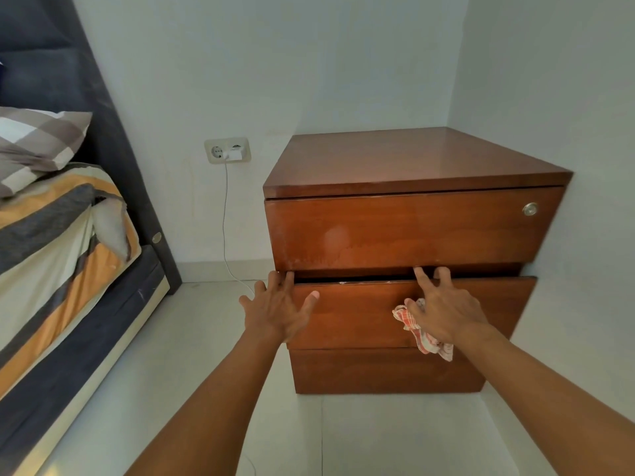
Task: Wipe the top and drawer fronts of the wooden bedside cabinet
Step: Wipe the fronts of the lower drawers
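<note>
Bedroom corner, white walls. Brown wooden three-drawer bedside cabinet (412, 231): middle drawer (357, 314) ajar. Left hand (275, 307) splayed, empty, at its edge. Right hand (443, 310) fingers likewise, thumb pinching red-checked cloth (426, 341); probably pushing the drawer closed before wiping.

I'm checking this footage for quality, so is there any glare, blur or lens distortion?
Head view: soft, even light; a pale sheen on the brown wooden bedside cabinet top and a glare patch on its top drawer front; wide-angle bending tilts the dark grey padded headboard; left hand, right hand and red-and-white checked cloth look sharp.
</note>
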